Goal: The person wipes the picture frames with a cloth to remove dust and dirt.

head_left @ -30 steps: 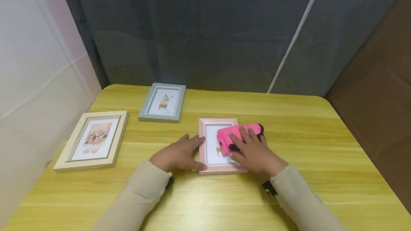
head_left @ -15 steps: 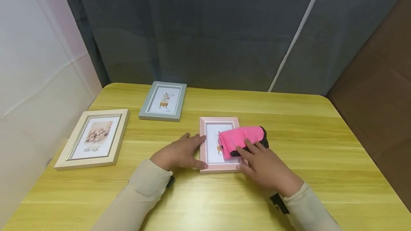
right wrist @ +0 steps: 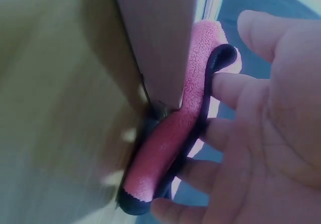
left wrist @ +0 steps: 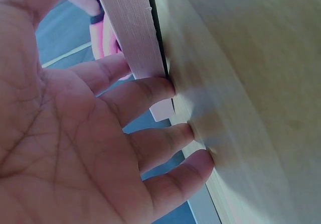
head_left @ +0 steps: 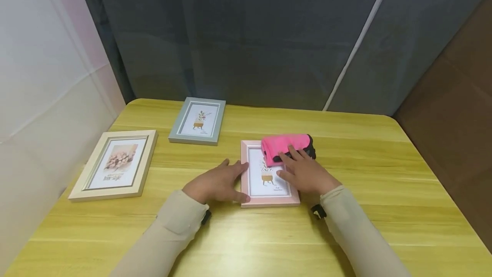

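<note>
A pink picture frame (head_left: 270, 202) lies face up on the table, a printed plant picture behind its pane. Along its left side is my left hand (head_left: 216, 182), thumb on the near corner and index finger further up; the fingers (left wrist: 138, 101) look extended in the left wrist view. My right hand (head_left: 307, 173) presses a folded hot-pink cloth (head_left: 282, 144) with black edging onto the frame's far right part. Its fingers lie spread over the cloth. In the right wrist view the fluffy cloth (right wrist: 165, 148) drapes past the frame's corner, under the fingertips (right wrist: 198, 174).
A grey-blue picture frame (head_left: 221, 121) lies near the table's back edge. Further left is a larger cream picture frame (head_left: 147, 157). The wood-grain table (head_left: 365, 161) is bordered by a dark curtain (head_left: 250, 37) behind, a white sheet at left and a brown panel at right.
The right hand and cloth first slid slightly towards me and right, then away to the frame's far right corner, uncovering the lower picture. The left hand has stayed at the frame's left side.
</note>
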A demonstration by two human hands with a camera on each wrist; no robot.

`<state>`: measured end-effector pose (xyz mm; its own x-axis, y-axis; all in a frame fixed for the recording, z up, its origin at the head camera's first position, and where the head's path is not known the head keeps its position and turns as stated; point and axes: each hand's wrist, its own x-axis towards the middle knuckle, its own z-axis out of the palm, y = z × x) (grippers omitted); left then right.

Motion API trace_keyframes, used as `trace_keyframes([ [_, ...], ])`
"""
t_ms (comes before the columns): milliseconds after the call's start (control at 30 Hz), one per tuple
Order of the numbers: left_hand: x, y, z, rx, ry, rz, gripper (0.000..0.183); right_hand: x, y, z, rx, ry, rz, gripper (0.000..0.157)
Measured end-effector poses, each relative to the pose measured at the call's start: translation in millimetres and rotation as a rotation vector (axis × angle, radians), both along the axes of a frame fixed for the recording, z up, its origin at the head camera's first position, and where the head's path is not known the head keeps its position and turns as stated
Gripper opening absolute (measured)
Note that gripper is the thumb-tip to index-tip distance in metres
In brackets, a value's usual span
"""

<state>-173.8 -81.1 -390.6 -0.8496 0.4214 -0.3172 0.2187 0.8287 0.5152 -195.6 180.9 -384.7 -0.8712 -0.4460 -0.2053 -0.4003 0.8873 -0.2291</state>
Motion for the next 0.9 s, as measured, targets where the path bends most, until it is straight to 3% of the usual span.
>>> trace_keyframes([
  [100, -0.4, 0, 1.1, 0.004, 0.001, -0.001, 0.095, -9.7, -1, 1.0, -0.025, -0.013, -0.028, 0.064],
  [200, -0.2, 0, 1.7, 0.001, 0.000, 0.003, 0.095, -9.4, 0, 1.9, -0.043, -0.006, -0.034, 0.061],
  [633, 0.5, -1, 2.1, -0.011, 0.003, 0.002, 0.095, 57.8, -1, 14.4, -0.008, 0.071, 0.027, 0.054],
  [900, 1.7, -1, 0.1, 0.003, 0.002, -0.006, 0.095, 77.0, -4, 17.6, 0.041, 0.133, 0.071, 0.052],
])
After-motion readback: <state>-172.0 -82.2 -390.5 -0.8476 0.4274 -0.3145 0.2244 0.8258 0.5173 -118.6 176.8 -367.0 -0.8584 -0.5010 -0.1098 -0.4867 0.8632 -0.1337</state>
